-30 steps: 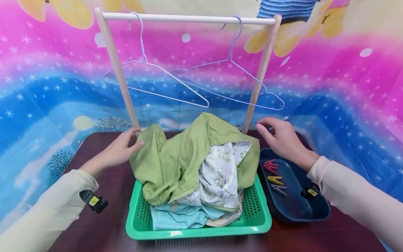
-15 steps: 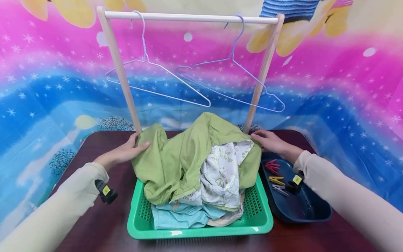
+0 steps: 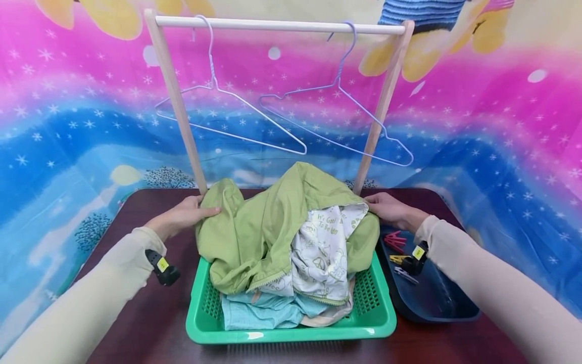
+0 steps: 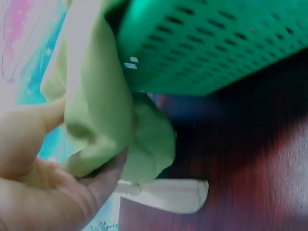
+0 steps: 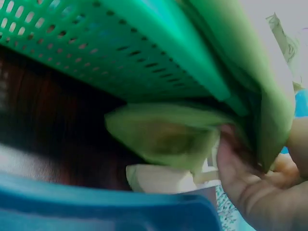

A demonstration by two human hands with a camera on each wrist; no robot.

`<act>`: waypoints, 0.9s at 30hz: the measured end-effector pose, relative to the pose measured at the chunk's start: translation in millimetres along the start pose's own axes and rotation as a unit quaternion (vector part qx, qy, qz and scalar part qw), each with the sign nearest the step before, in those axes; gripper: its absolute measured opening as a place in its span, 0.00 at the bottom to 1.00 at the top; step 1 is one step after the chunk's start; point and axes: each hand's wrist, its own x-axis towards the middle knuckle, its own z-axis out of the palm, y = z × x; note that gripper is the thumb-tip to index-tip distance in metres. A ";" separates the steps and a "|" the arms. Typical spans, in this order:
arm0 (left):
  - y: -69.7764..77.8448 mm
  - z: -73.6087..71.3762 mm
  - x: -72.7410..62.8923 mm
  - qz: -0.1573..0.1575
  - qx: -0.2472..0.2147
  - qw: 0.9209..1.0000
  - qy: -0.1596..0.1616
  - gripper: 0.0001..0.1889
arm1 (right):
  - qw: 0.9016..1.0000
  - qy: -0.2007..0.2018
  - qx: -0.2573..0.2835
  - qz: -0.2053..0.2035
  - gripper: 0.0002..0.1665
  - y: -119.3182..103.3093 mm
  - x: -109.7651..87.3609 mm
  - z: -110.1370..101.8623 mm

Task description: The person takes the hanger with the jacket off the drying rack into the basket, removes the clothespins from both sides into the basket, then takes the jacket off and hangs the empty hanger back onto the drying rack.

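A green zip jacket (image 3: 273,217) with a white printed lining (image 3: 320,247) lies heaped on a green plastic basket (image 3: 291,336). My left hand (image 3: 184,212) grips the jacket's left side, thumb in front and fingers behind. In the left wrist view that hand (image 4: 53,178) has the green cloth between thumb and fingers. At the jacket's right side my right hand (image 3: 393,210) pinches the cloth. The right wrist view shows its fingers (image 5: 236,168) curled at a green fold hanging outside the basket. Light blue cloth (image 3: 259,311) and beige cloth (image 3: 334,313) lie under the jacket.
Behind the basket stands a wooden rack (image 3: 282,24) with a white hanger (image 3: 259,114) and a lavender hanger (image 3: 364,108). A dark blue tray (image 3: 445,298) at the right holds red (image 3: 394,240), yellow (image 3: 398,259) and grey clothespins (image 3: 405,275). All stand on a dark table (image 3: 132,313).
My right hand has come down and left from above the tray onto the jacket's right side. My left hand has moved slightly right and taken hold of the jacket's left side.
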 end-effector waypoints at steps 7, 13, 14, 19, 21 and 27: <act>13.1 2.1 -5.4 0.030 0.064 0.989 0.127 0.23 | 0.997 0.070 -0.022 -0.023 0.28 -23.1 -12.4 2.6; 34.1 3.7 -19.0 0.092 0.090 0.965 0.229 0.18 | 0.990 0.126 0.023 -0.053 0.28 -50.0 -30.5 15.8; 39.0 4.6 -21.5 0.104 0.087 0.961 0.241 0.17 | 0.988 0.139 0.025 -0.065 0.27 -53.7 -33.8 19.7; 61.4 16.6 -32.8 0.154 0.072 0.951 0.257 0.15 | 0.973 0.190 0.025 -0.133 0.24 -67.4 -48.1 44.9; 68.4 25.3 -36.8 0.172 0.065 0.952 0.244 0.16 | 0.967 0.195 0.017 -0.161 0.22 -71.8 -53.8 56.8; 79.6 62.6 -49.4 0.217 0.068 0.961 0.155 0.13 | 0.954 0.140 -0.063 -0.258 0.14 -75.0 -66.7 95.8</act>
